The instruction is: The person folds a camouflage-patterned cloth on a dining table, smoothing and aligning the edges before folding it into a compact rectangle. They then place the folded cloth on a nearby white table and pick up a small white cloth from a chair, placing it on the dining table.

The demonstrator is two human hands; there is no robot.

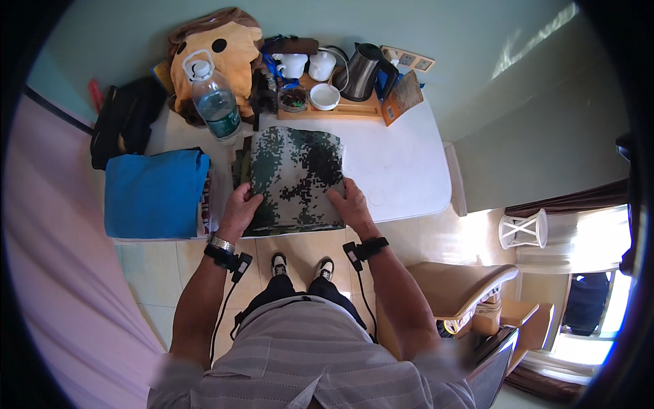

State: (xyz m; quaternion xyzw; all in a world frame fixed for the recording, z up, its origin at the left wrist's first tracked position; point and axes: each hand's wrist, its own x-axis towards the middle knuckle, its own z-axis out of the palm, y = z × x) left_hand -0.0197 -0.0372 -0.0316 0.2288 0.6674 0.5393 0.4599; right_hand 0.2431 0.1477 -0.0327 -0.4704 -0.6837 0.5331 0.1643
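Observation:
A folded piece of digital-camouflage cloth (299, 179) lies at the front of the white table (398, 174). My left hand (241, 208) grips its left side, thumb on top. On the opposite side, my right hand (353, 204) holds the right edge, also with the thumb above and the fingers mostly hidden. More camouflage fabric (245, 163) shows beneath and to the left of the cloth. Left of my left hand sits a folded blue cloth (153, 194), with a patterned fabric edge showing along its right side.
Behind the cloth stand a large water bottle (217, 107), a plush toy (230, 56) and a wooden tea tray (352, 110) with white cups and an electric kettle (361, 71). A black bag (127, 117) is at the left. A tan padded chair (449, 286) stands at my right.

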